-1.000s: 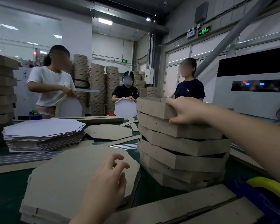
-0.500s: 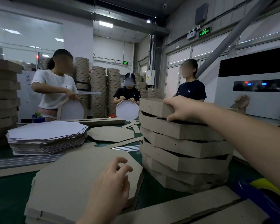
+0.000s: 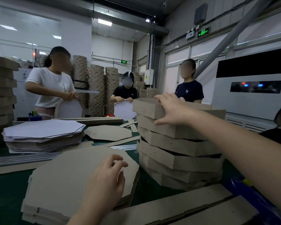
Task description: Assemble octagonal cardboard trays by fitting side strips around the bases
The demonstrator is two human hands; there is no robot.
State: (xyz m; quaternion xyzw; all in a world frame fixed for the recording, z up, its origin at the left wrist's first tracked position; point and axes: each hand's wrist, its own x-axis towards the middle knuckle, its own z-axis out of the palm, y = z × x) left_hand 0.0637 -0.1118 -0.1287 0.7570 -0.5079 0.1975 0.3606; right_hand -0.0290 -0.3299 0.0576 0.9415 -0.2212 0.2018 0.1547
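The left hand (image 3: 104,181) and right hand (image 3: 173,109) are bare, and both forearms (image 3: 237,142) are uncovered.

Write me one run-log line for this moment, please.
right hand: holds top tray by rim, on tray stack | left hand: loosely curled over base pile, empty
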